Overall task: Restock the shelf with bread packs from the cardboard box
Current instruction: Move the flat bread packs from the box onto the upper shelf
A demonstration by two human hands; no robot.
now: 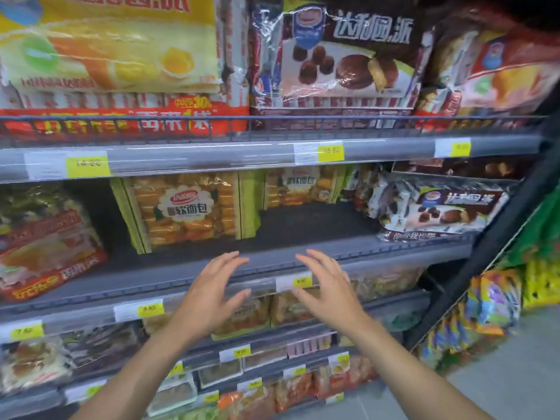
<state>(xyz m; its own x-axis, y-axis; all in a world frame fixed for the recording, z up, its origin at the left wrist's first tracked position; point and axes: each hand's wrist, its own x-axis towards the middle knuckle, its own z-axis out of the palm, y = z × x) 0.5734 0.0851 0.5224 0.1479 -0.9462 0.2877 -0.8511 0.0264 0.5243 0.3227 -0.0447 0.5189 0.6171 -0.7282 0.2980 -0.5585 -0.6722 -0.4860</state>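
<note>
Both hands — left hand (212,286), right hand (330,283) — hover open and empty before the shelf (303,256); one bread pack (185,207) stands upright at left, a bare gap beside it — best filled upright, label forward

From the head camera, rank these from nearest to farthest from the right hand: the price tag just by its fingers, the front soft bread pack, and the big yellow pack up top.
From the right hand:
1. Price tag, beside the fingers.
2. Front soft bread pack, up left, middle shelf.
3. Big yellow pack, top shelf, far left.
</note>
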